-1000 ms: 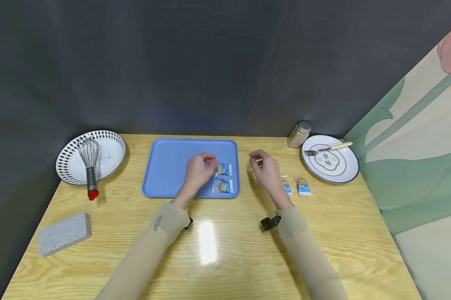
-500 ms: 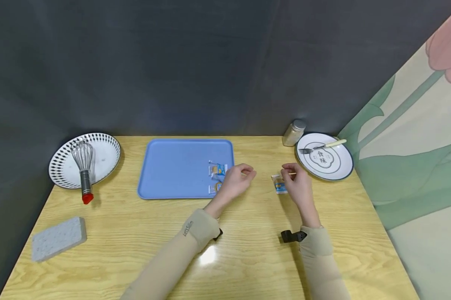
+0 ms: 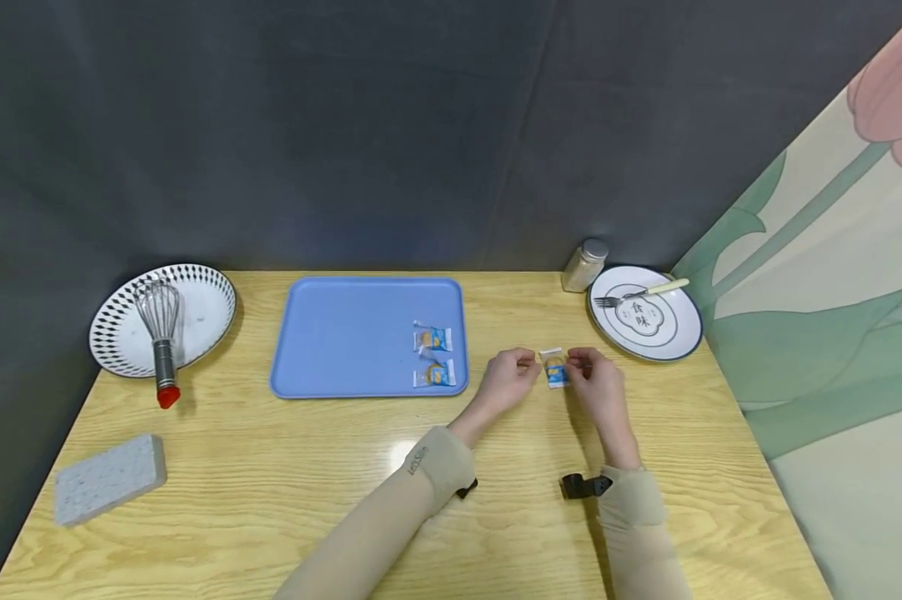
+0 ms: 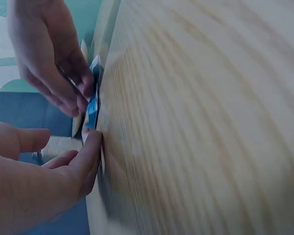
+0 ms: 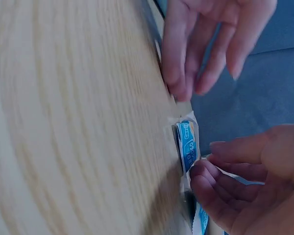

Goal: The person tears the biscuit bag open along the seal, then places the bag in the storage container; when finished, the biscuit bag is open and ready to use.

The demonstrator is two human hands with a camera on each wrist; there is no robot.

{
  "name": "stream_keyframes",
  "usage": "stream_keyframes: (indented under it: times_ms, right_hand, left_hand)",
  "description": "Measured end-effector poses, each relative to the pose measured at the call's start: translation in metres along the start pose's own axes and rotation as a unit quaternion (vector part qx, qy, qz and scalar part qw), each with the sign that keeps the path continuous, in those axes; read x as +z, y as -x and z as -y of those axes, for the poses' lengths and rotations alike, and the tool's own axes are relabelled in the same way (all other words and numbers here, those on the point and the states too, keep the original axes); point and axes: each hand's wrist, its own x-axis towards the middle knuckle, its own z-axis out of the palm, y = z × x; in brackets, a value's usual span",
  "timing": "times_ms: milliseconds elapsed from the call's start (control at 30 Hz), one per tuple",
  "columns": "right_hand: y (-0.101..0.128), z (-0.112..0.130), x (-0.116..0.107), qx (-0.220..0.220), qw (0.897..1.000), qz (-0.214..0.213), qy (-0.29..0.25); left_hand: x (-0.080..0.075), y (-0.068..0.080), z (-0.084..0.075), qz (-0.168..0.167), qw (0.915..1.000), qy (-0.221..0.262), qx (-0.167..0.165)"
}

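Observation:
A small blue-and-clear wrapped biscuit [image 3: 554, 369] lies on the wooden table between the two hands. At its left side is my left hand [image 3: 508, 379], fingers loosely bent with nothing between them; in the left wrist view its fingertips [image 4: 94, 142] are low by the tabletop. My right hand [image 3: 598, 379] hovers at the packet's right edge, thumb and fingers slightly apart. In the right wrist view the fingertips come right at the wrapped biscuit [image 5: 187, 144]. A second blue packet [image 5: 201, 220] shows beneath the right hand, mostly hidden by it in the head view.
A blue tray [image 3: 346, 333] holds two wrapped biscuits [image 3: 433, 339] near its right side. A white plate [image 3: 684, 333] with a fork and a shaker jar [image 3: 584, 267] stand at the right. Left are a patterned plate [image 3: 113, 333] with a whisk [image 3: 163, 350], and a grey sponge-like block [image 3: 109, 479].
My left hand has left the tray and travelled right to the packet on the table. My right hand has shifted right, over the second packet. The biscuits in the tray are uncovered now.

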Motion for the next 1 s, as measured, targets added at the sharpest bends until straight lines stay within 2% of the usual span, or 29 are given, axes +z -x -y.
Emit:
stream_keyframes:
  times_ms: [167, 400, 533, 633, 733, 833, 1000]
  right_hand:
    - [0.001, 0.003, 0.004, 0.005, 1.000, 0.006, 0.001]
    - [0.001, 0.003, 0.005, 0.020, 1.000, 0.009, 0.009]
    - [0.001, 0.003, 0.004, 0.020, 1.000, 0.014, -0.008]
    - [0.002, 0.005, 0.004, 0.021, 0.998, 0.026, -0.048]
    - [0.005, 0.009, 0.003, 0.035, 0.990, 0.056, -0.126]
    - [0.008, 0.014, 0.002, 0.058, 0.972, 0.083, -0.213]
    - [0.013, 0.023, 0.009, 0.077, 0.949, 0.092, -0.292]
  left_hand:
    - [0.009, -0.002, -0.002, -0.009, 0.9998, 0.011, 0.015]
    - [0.013, -0.001, -0.003, -0.017, 0.9992, 0.036, 0.007]
    - [0.011, -0.001, 0.000, -0.024, 0.9980, 0.058, 0.002]
    - [0.005, 0.002, 0.002, -0.026, 0.9965, 0.079, -0.006]
    - [-0.004, 0.007, 0.003, -0.021, 0.9947, 0.100, -0.011]
    - [-0.014, 0.011, 0.002, -0.015, 0.9912, 0.131, -0.012]
    - [-0.032, 0.017, 0.001, -0.017, 0.9840, 0.177, -0.001]
